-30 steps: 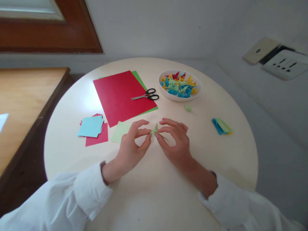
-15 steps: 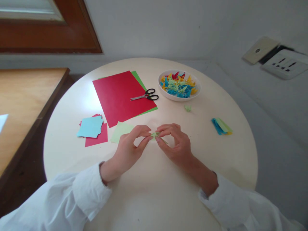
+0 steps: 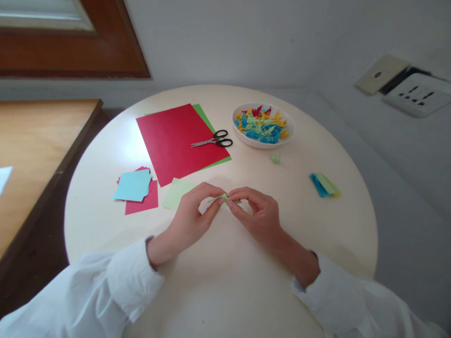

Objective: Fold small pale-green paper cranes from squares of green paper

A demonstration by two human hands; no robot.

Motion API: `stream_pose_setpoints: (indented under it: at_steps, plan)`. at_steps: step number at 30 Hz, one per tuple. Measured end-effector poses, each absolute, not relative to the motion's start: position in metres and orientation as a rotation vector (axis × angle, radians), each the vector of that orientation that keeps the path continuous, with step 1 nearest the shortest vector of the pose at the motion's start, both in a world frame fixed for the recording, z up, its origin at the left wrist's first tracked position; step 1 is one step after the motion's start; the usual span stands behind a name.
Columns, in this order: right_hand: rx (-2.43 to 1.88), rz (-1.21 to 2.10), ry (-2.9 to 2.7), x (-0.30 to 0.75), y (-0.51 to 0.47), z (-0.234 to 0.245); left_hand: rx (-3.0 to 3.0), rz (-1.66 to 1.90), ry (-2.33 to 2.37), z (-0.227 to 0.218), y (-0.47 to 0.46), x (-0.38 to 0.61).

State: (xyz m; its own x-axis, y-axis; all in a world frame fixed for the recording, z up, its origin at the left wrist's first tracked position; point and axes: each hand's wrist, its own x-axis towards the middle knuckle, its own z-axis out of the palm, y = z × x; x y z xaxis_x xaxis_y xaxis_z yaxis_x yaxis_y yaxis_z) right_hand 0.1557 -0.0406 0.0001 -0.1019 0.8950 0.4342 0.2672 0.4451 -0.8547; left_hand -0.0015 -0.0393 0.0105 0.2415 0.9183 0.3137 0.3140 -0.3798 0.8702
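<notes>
Between my two hands is a small folded piece of light green origami paper [image 3: 226, 197], pinched above the white table. My left hand [image 3: 195, 216] is closed, with thumb and forefinger on the left part of the paper. My right hand [image 3: 259, 213] is closed too, its thumb and fingers gripping the right part. Fingertips cover much of the folds. Beside my left hand lies a flat light green paper square [image 3: 176, 192]. Beyond my right hand sits a small light green folded paper piece [image 3: 275, 159].
A white bowl [image 3: 237, 134] of colourful paper cranes stands at the back. Scissors [image 3: 213, 139] lie on a large red sheet [image 3: 176, 141], over a green sheet [image 3: 202, 112]. Blue squares [image 3: 132, 185] top red squares [image 3: 151, 199] at left; folded papers [image 3: 324, 185] lie right.
The folded paper between my fingers has opened out sideways, with points now showing at both left and right. My hands have shifted only slightly, fingertips closer together.
</notes>
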Motion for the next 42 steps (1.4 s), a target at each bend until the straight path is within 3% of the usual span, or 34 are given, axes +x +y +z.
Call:
stream_pose_setpoints:
  at_steps: [19,42]
  plan:
    - [-1.074,0.754,-1.628,0.1535,-0.0420,-0.0024,1.495,1.101,1.145,0.0129,-0.0385,0.0036]
    - [-1.160,1.096,-1.290,0.1465,-0.0394,0.0015,1.329,1.104,1.236,0.0107,-0.0339,0.0055]
